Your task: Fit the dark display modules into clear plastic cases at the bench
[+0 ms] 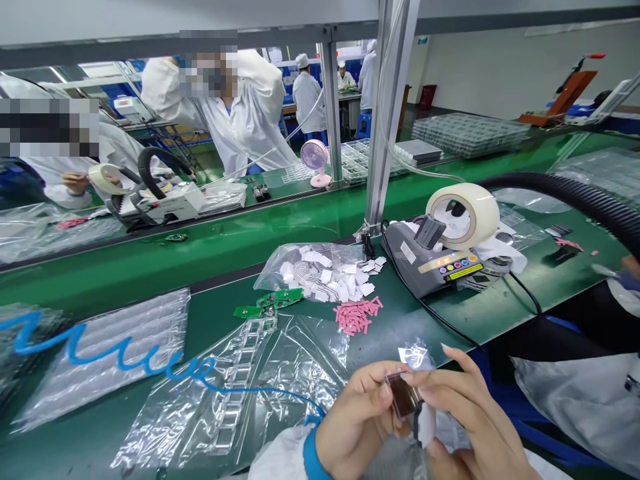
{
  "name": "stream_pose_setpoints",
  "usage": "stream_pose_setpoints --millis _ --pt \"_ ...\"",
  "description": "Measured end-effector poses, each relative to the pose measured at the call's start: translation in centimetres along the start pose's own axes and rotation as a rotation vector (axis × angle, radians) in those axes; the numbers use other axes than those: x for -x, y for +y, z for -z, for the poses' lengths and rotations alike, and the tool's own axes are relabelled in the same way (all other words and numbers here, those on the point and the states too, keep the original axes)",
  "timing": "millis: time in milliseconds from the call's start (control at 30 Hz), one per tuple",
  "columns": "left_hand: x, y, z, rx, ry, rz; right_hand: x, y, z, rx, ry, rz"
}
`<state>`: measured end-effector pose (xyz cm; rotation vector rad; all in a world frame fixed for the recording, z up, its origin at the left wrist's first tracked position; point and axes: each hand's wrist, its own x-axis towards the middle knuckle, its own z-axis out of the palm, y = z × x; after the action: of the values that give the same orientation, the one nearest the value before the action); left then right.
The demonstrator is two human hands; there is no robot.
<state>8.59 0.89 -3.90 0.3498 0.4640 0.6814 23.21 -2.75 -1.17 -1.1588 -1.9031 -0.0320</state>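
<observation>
My left hand (353, 413), with a blue wrist strap (313, 450) and coiled cord, is closed on a small square screen in a clear frame (403, 396). My right hand (470, 410) is closed at the screen's other side, its fingertips on the upper edge. A white tab (427, 425) and a dark strip hang beside the screen near my right thumb. Beyond the hands lie a pile of pink strips (356, 315) and a clear bag with white pieces (320, 273). Clear frames (233, 413) stand in a row on plastic film.
Green circuit boards (277, 300) lie by the bag. A tape dispenser (425, 257) with a large tape roll (480, 215) and a black cable stands to the right. Bubble wrap sheet (120, 353) lies left. A metal post (385, 120) rises behind. Co-workers in white coats are across the bench.
</observation>
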Motion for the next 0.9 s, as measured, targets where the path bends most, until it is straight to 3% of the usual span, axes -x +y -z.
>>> stream_pose_setpoints --millis 167,300,467,600,800,900 --pt "-0.1 -0.1 0.1 0.093 -0.050 0.031 -0.2 0.9 0.9 -0.094 -0.051 -0.063" --pt "0.1 -0.1 0.3 0.163 -0.103 0.133 -1.1 2.9 2.0 -0.143 -0.123 -0.029" --pt "0.6 0.0 0.6 0.144 -0.114 0.300 -2.4 5.1 2.6 -0.292 -0.367 0.074" --pt "0.5 0.1 0.5 0.098 -0.111 0.391 -3.3 5.3 2.6 -0.352 -0.574 0.179" --pt "0.7 0.4 -0.5 0.177 -0.122 0.294 -4.8 3.0 3.3 -0.271 -0.747 0.194" --pt "1.0 0.6 -0.9 0.154 -0.114 0.215 -5.3 1.7 3.8 -0.147 -0.688 0.252"
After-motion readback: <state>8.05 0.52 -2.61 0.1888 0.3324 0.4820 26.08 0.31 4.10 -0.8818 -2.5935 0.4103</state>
